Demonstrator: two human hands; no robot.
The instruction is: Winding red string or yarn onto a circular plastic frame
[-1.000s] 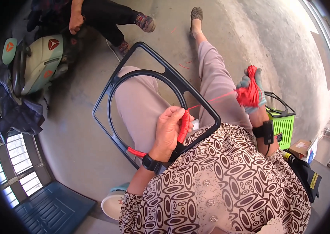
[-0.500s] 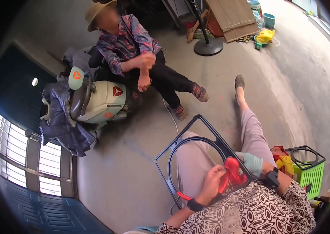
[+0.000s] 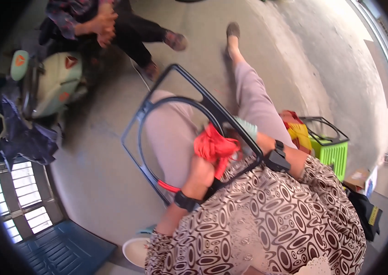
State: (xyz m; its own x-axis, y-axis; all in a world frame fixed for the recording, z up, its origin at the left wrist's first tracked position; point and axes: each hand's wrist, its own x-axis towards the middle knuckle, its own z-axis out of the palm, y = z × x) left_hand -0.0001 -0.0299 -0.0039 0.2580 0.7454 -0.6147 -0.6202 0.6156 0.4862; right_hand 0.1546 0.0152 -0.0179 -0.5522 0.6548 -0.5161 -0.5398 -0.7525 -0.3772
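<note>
- Since a second ago the bundle of red cord [image 3: 216, 147] has been brought from the far right side, where it was held up by the right hand, to the middle of the black frame [image 3: 180, 133]; both hands are now gathered there, which suggests that the cord is being worked onto the frame's rim rather than drawn out.
- The left hand [image 3: 201, 168] is seen closed on the red cord at the frame's near right bar, with a black band at its wrist.
- The right hand [image 3: 249, 133] is mostly hidden behind the cord and frame; whether its fingers are closed cannot be told.
- The black frame is rested across the lap, tilted; its long axis runs from the near left corner to the far right, and an inner ring sits within the squared outer bar.
- A short red wrapped stretch [image 3: 168, 187] is seen on the near edge of the ring.
- To the right, a green basket [image 3: 331, 153] stands on the concrete floor [image 3: 93, 151].
- At the far left, another person [image 3: 106, 23] is seated beside a pale green scooter [image 3: 51, 82].
</note>
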